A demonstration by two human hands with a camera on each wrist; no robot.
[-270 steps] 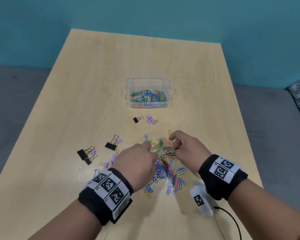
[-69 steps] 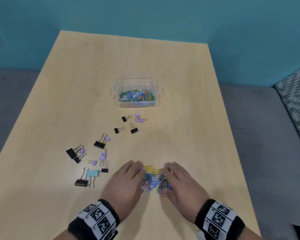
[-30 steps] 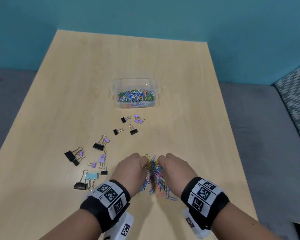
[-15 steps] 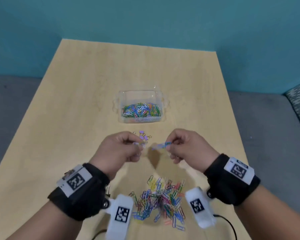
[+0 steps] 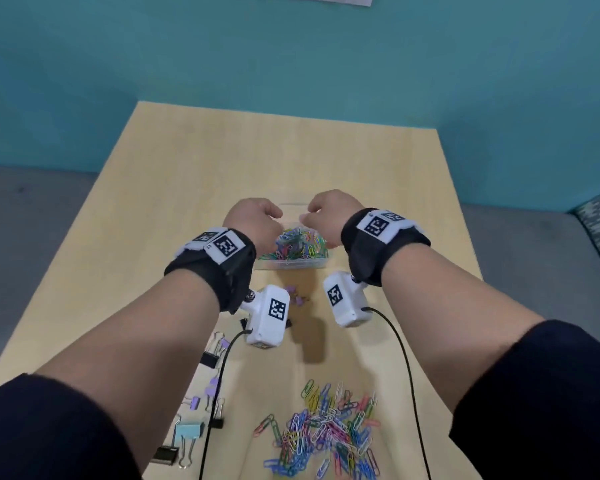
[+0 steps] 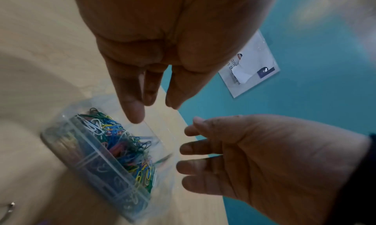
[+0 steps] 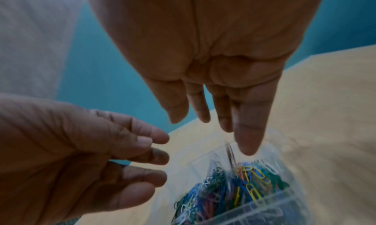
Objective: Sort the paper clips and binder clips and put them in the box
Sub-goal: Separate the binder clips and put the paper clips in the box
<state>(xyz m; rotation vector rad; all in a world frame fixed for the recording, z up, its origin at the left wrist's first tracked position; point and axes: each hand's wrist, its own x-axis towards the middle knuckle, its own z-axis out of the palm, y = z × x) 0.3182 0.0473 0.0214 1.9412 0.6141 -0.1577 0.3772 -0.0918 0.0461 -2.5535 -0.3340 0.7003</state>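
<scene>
A clear plastic box [image 5: 291, 265] with a heap of coloured paper clips [image 5: 298, 245] stands mid-table. Both hands hover just above it, side by side. In the left wrist view my left hand [image 6: 152, 107] points its straight, spread fingers down over the box [image 6: 97, 169] and holds nothing. The right wrist view shows my right hand [image 7: 211, 128] the same way over the box [image 7: 264, 212], also with nothing in it. Thin blurred streaks show inside the box under the fingers. A loose pile of paper clips [image 5: 326, 438] lies near the front edge. Binder clips [image 5: 201, 410] lie scattered at the front left.
Small purple binder clips [image 5: 293, 296] lie just in front of the box, partly behind the wrist cameras. Camera cables trail over the table. A teal wall with a paper notice [image 6: 250, 67] stands behind the table's far edge. Grey floor lies on both sides.
Both hands carried pinched paper clips forward from above the pile to over the box. Their fingers have opened and no clips remain in them.
</scene>
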